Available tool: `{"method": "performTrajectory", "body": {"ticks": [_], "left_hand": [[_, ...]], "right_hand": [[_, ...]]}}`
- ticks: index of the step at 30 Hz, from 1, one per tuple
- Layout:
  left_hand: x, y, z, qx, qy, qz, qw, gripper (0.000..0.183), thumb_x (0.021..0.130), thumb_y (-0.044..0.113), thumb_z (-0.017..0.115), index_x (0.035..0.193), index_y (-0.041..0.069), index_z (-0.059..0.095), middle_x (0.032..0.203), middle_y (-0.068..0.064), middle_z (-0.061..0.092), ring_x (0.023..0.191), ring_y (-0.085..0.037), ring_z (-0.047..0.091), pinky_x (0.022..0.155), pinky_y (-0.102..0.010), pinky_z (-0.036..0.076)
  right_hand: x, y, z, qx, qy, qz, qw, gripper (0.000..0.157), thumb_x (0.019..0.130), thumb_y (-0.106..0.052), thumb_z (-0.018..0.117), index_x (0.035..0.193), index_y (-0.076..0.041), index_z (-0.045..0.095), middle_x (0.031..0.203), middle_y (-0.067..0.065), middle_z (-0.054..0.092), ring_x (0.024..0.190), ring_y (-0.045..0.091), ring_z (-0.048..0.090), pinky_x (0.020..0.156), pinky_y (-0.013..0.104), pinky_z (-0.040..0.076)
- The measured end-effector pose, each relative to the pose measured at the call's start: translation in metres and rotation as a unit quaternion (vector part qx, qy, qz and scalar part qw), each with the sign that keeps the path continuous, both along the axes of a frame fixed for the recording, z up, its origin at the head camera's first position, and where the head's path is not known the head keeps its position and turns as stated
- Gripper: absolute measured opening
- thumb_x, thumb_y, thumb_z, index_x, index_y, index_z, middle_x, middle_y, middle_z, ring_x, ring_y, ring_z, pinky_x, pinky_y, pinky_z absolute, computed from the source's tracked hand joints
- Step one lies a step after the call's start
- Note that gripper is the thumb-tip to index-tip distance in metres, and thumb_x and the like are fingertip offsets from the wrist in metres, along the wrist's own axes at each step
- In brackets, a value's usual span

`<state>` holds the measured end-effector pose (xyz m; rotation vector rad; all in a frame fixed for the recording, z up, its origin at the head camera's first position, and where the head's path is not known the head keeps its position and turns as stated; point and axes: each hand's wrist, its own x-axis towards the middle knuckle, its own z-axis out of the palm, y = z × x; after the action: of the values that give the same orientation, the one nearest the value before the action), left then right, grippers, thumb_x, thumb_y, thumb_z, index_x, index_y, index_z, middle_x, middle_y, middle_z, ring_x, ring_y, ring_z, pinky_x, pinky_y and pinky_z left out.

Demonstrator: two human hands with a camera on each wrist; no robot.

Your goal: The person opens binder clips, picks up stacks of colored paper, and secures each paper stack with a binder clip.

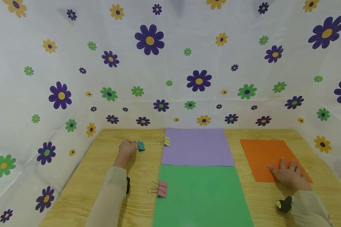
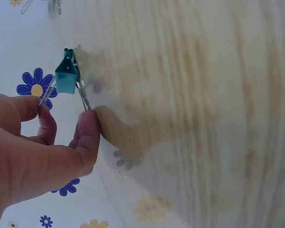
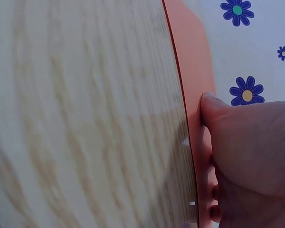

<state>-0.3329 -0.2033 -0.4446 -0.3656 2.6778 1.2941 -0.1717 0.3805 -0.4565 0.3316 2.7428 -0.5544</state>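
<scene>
My left hand (image 1: pixel 127 148) pinches a teal binder clip (image 1: pixel 141 146) by its wire handles, at the far left of the table. In the left wrist view the thumb and fingers hold the two handles of the clip (image 2: pixel 66 78), one on each side. On the right, my right hand (image 1: pixel 291 173) rests with spread fingers on an orange paper sheet (image 1: pixel 268 157). The right wrist view shows that hand (image 3: pixel 256 147) lying along the orange sheet (image 3: pixel 192 52), thumb on its surface.
A purple sheet (image 1: pixel 196 146) and a green sheet (image 1: pixel 200 195) lie in the middle, edge to edge. A yellow binder clip (image 1: pixel 166 141) sits at the purple sheet's left edge and a pink binder clip (image 1: pixel 162 189) at the green one's. Flowered cloth (image 1: pixel 176 63) surrounds the wooden table (image 1: pixel 142 176).
</scene>
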Motion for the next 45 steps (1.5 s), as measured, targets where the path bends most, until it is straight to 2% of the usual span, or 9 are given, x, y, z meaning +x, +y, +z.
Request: {"method": "performTrajectory", "body": {"ticks": [13,16,18,21,24,32,36,40,45], "left_hand": [[0.014,0.000,0.002,0.059,0.023,0.022,0.9977,0.027,0.103,0.018,0.035,0.078,0.009,0.034,0.066,-0.002,0.034,0.051,-0.011,0.029,0.050,-0.026,0.031],[0.018,0.001,0.005,0.114,0.033,0.037,0.9923,0.019,0.105,0.018,0.035,0.099,0.000,0.042,0.085,-0.008,0.042,0.059,-0.011,0.041,0.056,-0.025,0.040],[0.022,0.001,0.008,0.156,0.041,0.047,0.9859,0.027,0.106,0.018,0.035,0.118,-0.005,0.042,0.097,-0.014,0.046,0.068,-0.014,0.051,0.062,-0.025,0.048],[0.031,0.003,0.012,0.228,0.046,0.060,0.9708,0.043,0.108,0.022,0.034,0.140,-0.007,0.033,0.113,-0.022,0.047,0.089,-0.024,0.063,0.081,-0.029,0.056],[0.042,0.006,0.014,0.284,0.046,0.070,0.9553,0.050,0.109,0.025,0.034,0.148,-0.005,0.028,0.120,-0.024,0.049,0.104,-0.029,0.062,0.095,-0.033,0.053],[0.064,0.016,0.018,0.403,0.055,0.088,0.9092,0.058,0.109,0.025,0.033,0.154,-0.006,0.013,0.115,-0.022,0.050,0.087,-0.015,0.067,0.089,-0.026,0.055],[0.066,0.018,0.025,0.482,0.055,0.096,0.8695,0.054,0.110,0.024,0.032,0.154,-0.003,0.016,0.109,-0.020,0.057,0.087,-0.017,0.072,0.091,-0.028,0.054],[0.069,0.016,0.035,0.544,0.043,0.110,0.8307,0.037,0.109,0.023,0.033,0.138,0.000,0.033,0.099,-0.015,0.063,0.092,-0.021,0.072,0.094,-0.030,0.053],[0.068,0.012,0.044,0.564,0.028,0.098,0.8196,0.023,0.109,0.026,0.034,0.121,0.006,0.036,0.095,-0.014,0.067,0.094,-0.021,0.072,0.095,-0.030,0.052]], "right_hand": [[0.000,-0.002,0.003,0.010,-0.007,0.002,1.000,0.097,0.102,-0.062,0.026,0.141,0.025,0.006,0.133,0.057,0.000,0.122,0.076,0.003,0.097,0.083,0.017],[-0.002,-0.002,0.002,0.011,-0.006,0.006,1.000,0.096,0.102,-0.061,0.026,0.141,0.025,0.006,0.132,0.057,0.000,0.121,0.076,0.004,0.096,0.083,0.018],[-0.004,-0.002,0.001,0.011,-0.005,0.008,1.000,0.096,0.102,-0.061,0.026,0.141,0.025,0.006,0.132,0.058,0.000,0.121,0.077,0.003,0.096,0.083,0.017],[-0.006,0.000,-0.002,0.007,-0.003,0.008,1.000,0.099,0.101,-0.064,0.023,0.141,0.025,0.006,0.132,0.058,-0.001,0.121,0.077,0.002,0.096,0.084,0.016],[-0.006,0.002,-0.005,-0.003,-0.002,0.001,1.000,0.102,0.100,-0.067,0.021,0.142,0.024,0.005,0.132,0.058,-0.005,0.121,0.077,-0.002,0.096,0.085,0.012],[0.001,0.005,-0.010,-0.015,0.009,-0.017,1.000,0.105,0.098,-0.070,0.022,0.140,0.024,0.003,0.132,0.057,-0.010,0.121,0.076,-0.008,0.095,0.086,0.004],[0.003,0.006,-0.014,-0.018,0.008,-0.033,0.999,0.105,0.098,-0.070,0.022,0.141,0.023,0.001,0.134,0.056,-0.011,0.122,0.074,-0.009,0.097,0.084,0.002],[0.003,0.006,-0.019,0.008,0.008,-0.044,0.999,0.107,0.097,-0.072,0.022,0.142,0.023,0.005,0.133,0.056,-0.005,0.123,0.073,-0.003,0.099,0.082,0.009],[-0.001,0.004,-0.017,0.023,0.009,-0.040,0.999,0.104,0.098,-0.071,0.023,0.140,0.023,0.009,0.132,0.057,0.000,0.121,0.072,0.003,0.098,0.082,0.015]]}}
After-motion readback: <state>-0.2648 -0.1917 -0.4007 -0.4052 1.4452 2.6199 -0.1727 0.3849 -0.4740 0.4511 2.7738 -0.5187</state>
